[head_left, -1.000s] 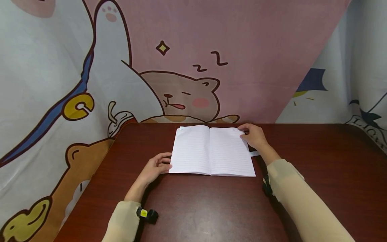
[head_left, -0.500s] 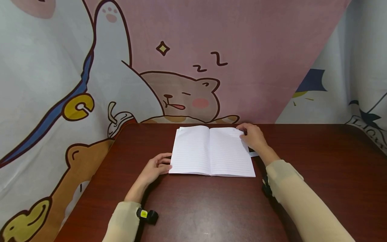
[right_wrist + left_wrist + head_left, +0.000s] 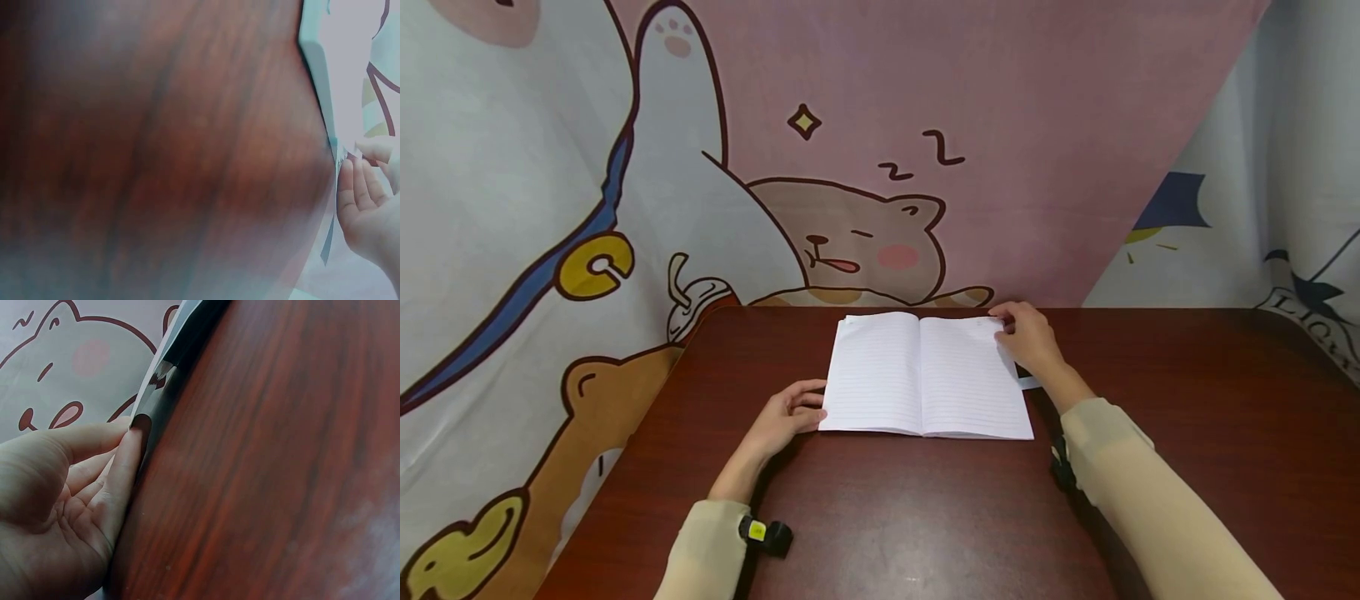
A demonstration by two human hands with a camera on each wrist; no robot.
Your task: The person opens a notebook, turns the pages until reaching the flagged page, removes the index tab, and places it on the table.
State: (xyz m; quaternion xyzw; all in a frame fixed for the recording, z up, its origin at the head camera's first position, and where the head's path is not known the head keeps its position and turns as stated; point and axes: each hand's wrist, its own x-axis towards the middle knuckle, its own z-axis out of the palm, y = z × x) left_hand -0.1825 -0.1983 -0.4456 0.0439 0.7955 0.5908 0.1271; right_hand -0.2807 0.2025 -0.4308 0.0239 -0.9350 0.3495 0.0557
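A notebook (image 3: 872, 375) lies spread on the table, its two facing pages ruled and without visible writing. My left hand (image 3: 786, 417) is at its left edge near the lower corner. In the left wrist view, thumb and finger of the left hand (image 3: 81, 481) pinch that edge, where a dark cover shows under the white paper. At the upper right corner, my right hand (image 3: 1030, 340) pinches the page between thumb and fingers. The right wrist view shows the right hand (image 3: 372, 194) with its thumb above the paper and fingers below.
A white strip (image 3: 1032, 382) sticks out from beneath the notebook's right side. The reddish-brown wooden table (image 3: 880, 508) extends around it. A cartoon-printed cloth (image 3: 1037, 167) hangs behind the far edge. Each wrist carries a small black camera, such as the left camera (image 3: 775, 537).
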